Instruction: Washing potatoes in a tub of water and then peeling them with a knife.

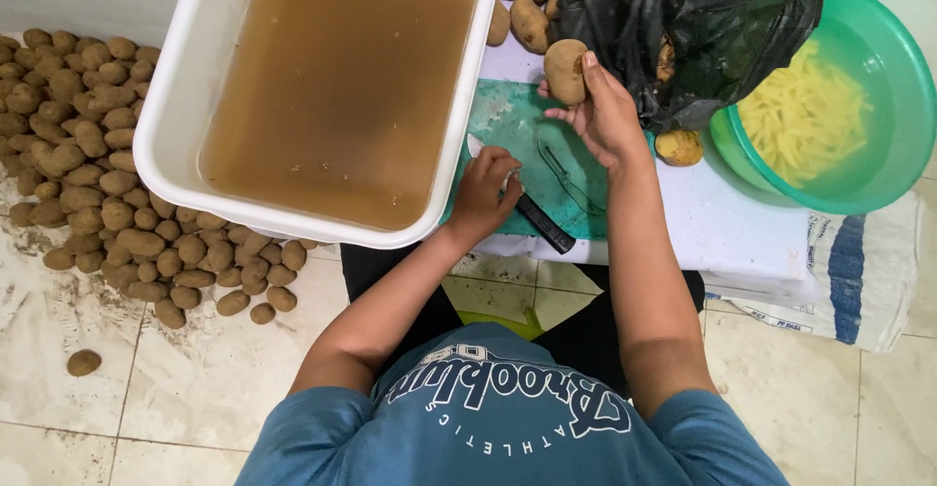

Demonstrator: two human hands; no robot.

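We are cupping a potato in our right hand over the board, our left hand clenching the knife. Seemingly we are readying a cut, and that is calling for steadying the potato flat.

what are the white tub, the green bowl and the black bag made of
White tub: looks like smooth moulded plastic, with a thick rounded rim and a dull sheen.
Green bowl: likely translucent plastic; light glows through its wall.
Black bag: thin plastic film, crumpled with glossy creases.
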